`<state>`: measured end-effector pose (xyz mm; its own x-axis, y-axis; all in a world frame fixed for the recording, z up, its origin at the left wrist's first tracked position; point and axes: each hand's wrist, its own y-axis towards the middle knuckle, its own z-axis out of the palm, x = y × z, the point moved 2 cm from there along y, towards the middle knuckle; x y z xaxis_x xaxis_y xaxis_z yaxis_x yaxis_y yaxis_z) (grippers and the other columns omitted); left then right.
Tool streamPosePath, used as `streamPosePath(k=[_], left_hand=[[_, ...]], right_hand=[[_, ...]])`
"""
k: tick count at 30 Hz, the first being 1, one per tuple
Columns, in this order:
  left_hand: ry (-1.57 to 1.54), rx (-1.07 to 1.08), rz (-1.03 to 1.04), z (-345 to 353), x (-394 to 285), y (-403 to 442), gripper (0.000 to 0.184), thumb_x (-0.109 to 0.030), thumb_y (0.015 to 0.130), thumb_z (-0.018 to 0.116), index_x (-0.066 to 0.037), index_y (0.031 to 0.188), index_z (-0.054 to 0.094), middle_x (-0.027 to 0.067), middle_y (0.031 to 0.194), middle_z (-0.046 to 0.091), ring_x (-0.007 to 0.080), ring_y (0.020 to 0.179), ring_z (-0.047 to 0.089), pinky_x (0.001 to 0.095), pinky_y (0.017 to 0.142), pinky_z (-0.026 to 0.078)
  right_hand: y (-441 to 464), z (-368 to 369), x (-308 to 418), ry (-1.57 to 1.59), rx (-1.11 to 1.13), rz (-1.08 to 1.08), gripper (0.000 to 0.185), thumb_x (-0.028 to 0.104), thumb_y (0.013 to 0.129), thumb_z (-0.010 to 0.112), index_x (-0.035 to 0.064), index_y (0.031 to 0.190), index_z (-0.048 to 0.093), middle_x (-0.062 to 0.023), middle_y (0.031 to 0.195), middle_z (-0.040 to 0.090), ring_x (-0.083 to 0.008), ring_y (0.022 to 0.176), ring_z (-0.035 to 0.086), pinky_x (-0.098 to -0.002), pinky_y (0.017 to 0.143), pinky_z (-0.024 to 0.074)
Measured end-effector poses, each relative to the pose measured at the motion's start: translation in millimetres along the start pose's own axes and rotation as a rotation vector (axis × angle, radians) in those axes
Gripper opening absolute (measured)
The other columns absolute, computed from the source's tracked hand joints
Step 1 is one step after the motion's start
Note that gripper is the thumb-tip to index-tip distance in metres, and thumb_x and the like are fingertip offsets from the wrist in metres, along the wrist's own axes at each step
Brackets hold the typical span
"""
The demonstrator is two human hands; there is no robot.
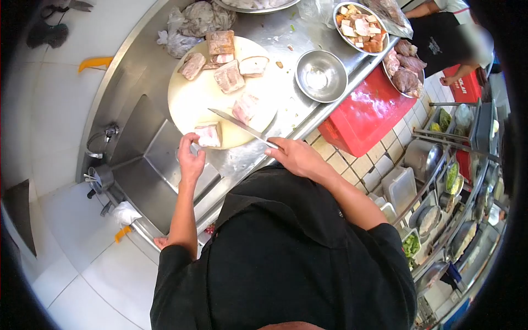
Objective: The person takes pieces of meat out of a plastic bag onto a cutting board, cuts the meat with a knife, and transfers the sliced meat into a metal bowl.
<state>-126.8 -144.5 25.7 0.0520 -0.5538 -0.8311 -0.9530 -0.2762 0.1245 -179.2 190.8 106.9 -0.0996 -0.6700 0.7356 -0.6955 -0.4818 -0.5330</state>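
Observation:
My right hand is wrapped round the handle of a long knife, whose blade points up and left over a round white cutting board. My left hand is at the board's lower left edge, its fingertips at a pale block of meat; whether they press on it is hard to tell. Just above the blade lies another piece of meat. Several more blocks, among them a brown-topped one and a pale one, are grouped on the board's upper part.
Right of the board stands a metal bowl; farther up is a bowl of cut pieces. A sink lies at left. Beyond the counter are a red container, a meat tray, shelving and another person.

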Motion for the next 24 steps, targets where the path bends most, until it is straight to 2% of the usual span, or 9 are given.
streamPosePath(k=[1, 5, 7, 9, 12, 15, 19, 22, 24], left_hand=[[0.051, 0.008, 0.007, -5.8, -5.5, 2.6, 0.031, 0.004, 0.074, 0.067, -0.001, 0.104, 0.066, 0.0157, 0.117, 0.065, 0.0332, 0.112, 0.062, 0.0412, 0.105, 0.046], [0.137, -0.034, 0.192, -0.4, -66.1, 41.2, 0.031, -0.003, 0.079, 0.071, -0.002, 0.110, 0.069, 0.0170, 0.120, 0.067, 0.0338, 0.112, 0.063, 0.0409, 0.104, 0.047], [0.241, 0.125, 0.316, 15.2, -98.1, 68.3, 0.031, -0.012, 0.082, 0.074, -0.002, 0.111, 0.070, 0.0184, 0.121, 0.067, 0.0345, 0.116, 0.062, 0.0429, 0.103, 0.048], [0.320, 0.380, 0.293, 40.2, -112.1, 95.6, 0.037, -0.020, 0.080, 0.077, -0.002, 0.112, 0.071, 0.0198, 0.116, 0.071, 0.0354, 0.113, 0.066, 0.0440, 0.098, 0.051], [0.623, 0.713, 0.012, 76.9, -115.4, 116.8, 0.048, -0.028, 0.074, 0.083, -0.002, 0.112, 0.072, 0.0205, 0.110, 0.074, 0.0363, 0.107, 0.069, 0.0446, 0.094, 0.054], [0.702, 0.793, -0.061, 98.6, -108.7, 119.6, 0.059, -0.036, 0.066, 0.088, -0.001, 0.111, 0.072, 0.0215, 0.106, 0.075, 0.0388, 0.101, 0.071, 0.0457, 0.089, 0.056], [0.550, 0.766, -0.118, 106.9, -86.9, 119.5, 0.065, -0.034, 0.060, 0.092, 0.000, 0.112, 0.071, 0.0222, 0.106, 0.074, 0.0363, 0.102, 0.072, 0.0434, 0.088, 0.056], [0.413, 0.730, -0.151, 114.6, -63.6, 118.2, 0.063, -0.029, 0.058, 0.094, -0.001, 0.108, 0.069, 0.0206, 0.102, 0.074, 0.0338, 0.096, 0.072, 0.0413, 0.084, 0.056], [0.323, 0.724, -0.166, 115.8, -64.9, 115.3, 0.060, -0.026, 0.057, 0.095, -0.002, 0.105, 0.068, 0.0187, 0.098, 0.073, 0.0319, 0.092, 0.071, 0.0400, 0.081, 0.055]], right_hand=[[-4.9, -1.5, 5.7, -0.029, 0.007, 0.027, 0.054, 0.048, 0.105, 0.053, 0.0037, 0.134, 0.064, -0.0256, 0.112, 0.072, -0.0430, 0.112, 0.066, -0.0494, 0.098, 0.0497], [-6.0, 8.0, -1.3, -0.135, -0.084, -0.040, 0.049, 0.047, 0.103, 0.055, 0.0087, 0.132, 0.063, -0.0259, 0.099, 0.073, -0.0463, 0.099, 0.069, -0.0556, 0.089, 0.0529], [-7.4, 10.2, 3.2, -0.216, -0.083, -0.034, 0.049, 0.048, 0.102, 0.056, 0.0078, 0.130, 0.063, -0.0250, 0.096, 0.073, -0.0454, 0.095, 0.070, -0.0562, 0.086, 0.0538], [-8.9, 13.9, 3.8, -0.302, -0.107, -0.069, 0.049, 0.047, 0.102, 0.057, 0.0075, 0.129, 0.063, -0.0235, 0.092, 0.074, -0.0439, 0.091, 0.071, -0.0562, 0.082, 0.0547], [-20.5, 10.6, 13.5, -0.419, -0.139, -0.084, 0.048, 0.046, 0.101, 0.058, 0.0069, 0.129, 0.063, -0.0221, 0.089, 0.074, -0.0421, 0.087, 0.072, -0.0558, 0.078, 0.0555], [-34.7, 5.5, 9.4, -0.483, -0.185, -0.100, 0.046, 0.044, 0.101, 0.059, 0.0081, 0.129, 0.064, -0.0220, 0.089, 0.074, -0.0409, 0.086, 0.073, -0.0540, 0.077, 0.0562], [-70.9, -21.9, -0.3, -0.477, -0.143, -0.032, 0.044, 0.043, 0.100, 0.062, 0.0119, 0.131, 0.065, -0.0225, 0.093, 0.074, -0.0406, 0.091, 0.072, -0.0519, 0.080, 0.0556], [-98.6, -38.2, -27.5, -0.294, -0.181, -0.030, 0.042, 0.039, 0.099, 0.066, 0.0146, 0.132, 0.067, -0.0214, 0.091, 0.074, -0.0370, 0.085, 0.073, -0.0490, 0.080, 0.0551], [-107.6, -46.1, -37.8, -0.108, -0.128, 0.087, 0.041, 0.037, 0.101, 0.066, 0.0121, 0.133, 0.067, -0.0161, 0.080, 0.070, -0.0290, 0.071, 0.068, -0.0440, 0.070, 0.0538]])
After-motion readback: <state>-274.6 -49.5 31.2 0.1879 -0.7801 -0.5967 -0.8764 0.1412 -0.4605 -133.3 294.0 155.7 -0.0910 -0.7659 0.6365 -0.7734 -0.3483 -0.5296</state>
